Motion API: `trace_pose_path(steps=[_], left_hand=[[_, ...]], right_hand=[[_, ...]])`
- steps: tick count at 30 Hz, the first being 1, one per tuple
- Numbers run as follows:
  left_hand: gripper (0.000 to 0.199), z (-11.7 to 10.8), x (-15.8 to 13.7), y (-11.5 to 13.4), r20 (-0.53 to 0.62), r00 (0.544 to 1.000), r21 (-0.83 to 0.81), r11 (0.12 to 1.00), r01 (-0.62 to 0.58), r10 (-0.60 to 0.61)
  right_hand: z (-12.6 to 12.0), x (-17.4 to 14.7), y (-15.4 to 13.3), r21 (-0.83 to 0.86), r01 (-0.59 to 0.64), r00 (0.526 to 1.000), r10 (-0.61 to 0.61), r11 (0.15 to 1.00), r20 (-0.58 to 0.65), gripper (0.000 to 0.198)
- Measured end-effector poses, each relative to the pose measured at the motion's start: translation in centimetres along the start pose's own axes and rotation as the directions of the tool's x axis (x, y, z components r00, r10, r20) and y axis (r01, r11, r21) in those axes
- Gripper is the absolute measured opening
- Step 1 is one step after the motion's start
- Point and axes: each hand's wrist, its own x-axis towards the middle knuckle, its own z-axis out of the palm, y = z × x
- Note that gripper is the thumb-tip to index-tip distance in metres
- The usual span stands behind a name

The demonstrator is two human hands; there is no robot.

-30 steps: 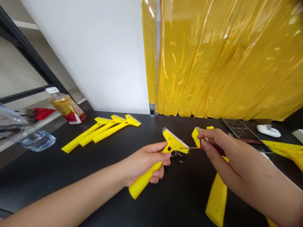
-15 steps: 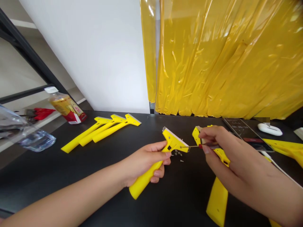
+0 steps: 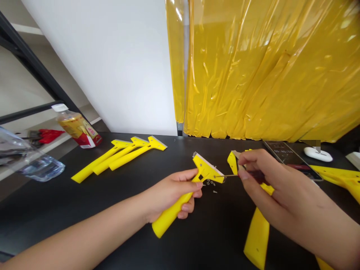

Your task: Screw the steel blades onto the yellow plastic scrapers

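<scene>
My left hand [image 3: 174,195] is wrapped round the handle of a yellow scraper [image 3: 168,219], its head tilted up to the right. In my right hand [image 3: 270,187] is a screwdriver [image 3: 229,175], gripped between thumb and fingers. Its thin shaft reaches left, and the tip meets a screw near the lower right corner of the scraper head. Most of the screwdriver's handle is hidden by my fingers. Several small screws and nuts [image 3: 210,183] lie on the black table just below the head. Another yellow scraper [image 3: 257,236] rests under my right hand, partly covered.
Three yellow scrapers [image 3: 129,153] lie side by side at the back left, near a drink bottle [image 3: 78,127] and a clear plastic bottle [image 3: 42,163]. A phone [image 3: 287,155], a white earbud case [image 3: 317,153] and more yellow pieces [image 3: 337,178] are on the right. Yellow film [image 3: 267,75] hangs behind.
My right fingers have shifted slightly on the screwdriver, and less of its red part shows. The tip stays at the screw. My left hand holds the scraper almost unmoved; the view has shifted a little.
</scene>
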Motion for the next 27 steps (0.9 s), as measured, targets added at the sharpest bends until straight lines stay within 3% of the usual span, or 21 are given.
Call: trace_pose_path(steps=[13,17,21,27], left_hand=[[0.024,-0.16,0.05,0.03,-0.027,1.0,-0.011,1.0,-0.002,0.002],[0.026,-0.06,-0.01,0.07,-0.021,1.0,-0.009,1.0,-0.001,0.001],[0.021,-0.04,-0.02,0.04,-0.004,1.0,-0.004,1.0,-0.006,0.006],[0.019,-0.12,0.02,-0.06,-0.008,1.0,0.003,1.0,-0.014,0.014]], right_hand=[[-0.3,-0.02,0.38,0.026,-0.134,0.987,0.131,0.991,0.096,0.021],[-0.12,-0.02,0.51,0.041,-0.072,0.997,0.072,0.997,-0.003,0.018],[0.14,0.25,0.43,0.026,-0.069,0.997,0.07,0.997,-0.02,0.018],[0.32,0.06,0.3,-0.014,0.033,0.999,-0.032,0.999,0.003,0.018]])
